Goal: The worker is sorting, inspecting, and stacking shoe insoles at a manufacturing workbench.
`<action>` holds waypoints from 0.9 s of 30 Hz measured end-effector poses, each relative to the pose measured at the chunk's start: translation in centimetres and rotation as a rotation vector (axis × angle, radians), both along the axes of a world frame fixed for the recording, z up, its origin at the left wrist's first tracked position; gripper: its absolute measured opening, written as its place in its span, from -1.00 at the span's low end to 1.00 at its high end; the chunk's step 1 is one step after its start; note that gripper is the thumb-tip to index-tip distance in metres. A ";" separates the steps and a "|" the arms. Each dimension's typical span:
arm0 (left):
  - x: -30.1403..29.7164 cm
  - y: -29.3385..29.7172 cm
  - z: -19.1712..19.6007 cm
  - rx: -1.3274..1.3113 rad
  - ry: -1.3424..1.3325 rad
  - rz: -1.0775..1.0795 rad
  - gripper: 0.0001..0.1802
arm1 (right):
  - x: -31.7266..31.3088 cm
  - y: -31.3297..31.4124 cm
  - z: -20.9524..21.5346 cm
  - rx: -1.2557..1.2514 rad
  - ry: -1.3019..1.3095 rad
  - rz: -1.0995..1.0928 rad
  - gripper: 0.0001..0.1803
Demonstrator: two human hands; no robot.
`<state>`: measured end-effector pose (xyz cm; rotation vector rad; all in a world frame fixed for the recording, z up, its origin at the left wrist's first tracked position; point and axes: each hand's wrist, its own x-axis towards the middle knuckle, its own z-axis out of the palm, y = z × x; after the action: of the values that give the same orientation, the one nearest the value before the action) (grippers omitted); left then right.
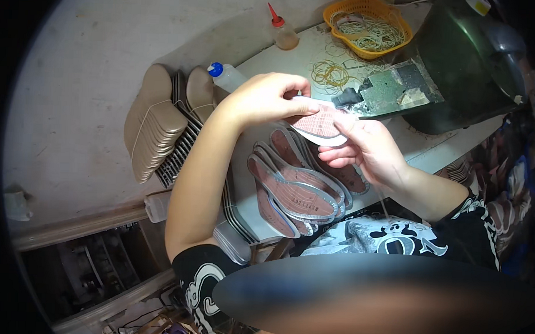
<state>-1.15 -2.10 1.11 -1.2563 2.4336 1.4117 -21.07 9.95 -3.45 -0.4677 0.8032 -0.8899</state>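
The left hand [273,99] and right hand [374,150] both pinch one insole [321,124] (pink, pale-edged) near a pile of soles [296,194].

A shoe insole [317,123], its reddish-brown face crossed by pale lines and bordered by a white rim, is held raised and brightly lit between the left hand [273,99] and right hand [374,148], both thumbs on its face.
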 end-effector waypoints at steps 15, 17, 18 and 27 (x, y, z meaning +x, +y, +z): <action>-0.4 6.0 0.9 0.006 -0.085 0.216 -0.61 | -0.9 0.1 0.8 -0.076 0.065 0.128 -0.60; -0.6 6.3 0.9 0.028 -0.102 0.266 -0.61 | -1.0 0.0 0.7 -0.087 0.058 0.123 -0.60; -0.7 6.3 0.8 0.021 -0.107 0.260 -0.61 | -1.1 0.0 0.6 -0.085 0.066 0.129 -0.61; -1.3 8.5 -0.5 0.396 0.059 0.577 -0.67 | -1.9 -0.5 0.9 -0.098 0.124 0.180 -0.67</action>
<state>-2.44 6.41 0.61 -1.8972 1.7403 1.9518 -22.95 9.43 -2.58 -0.6757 0.8192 -0.7406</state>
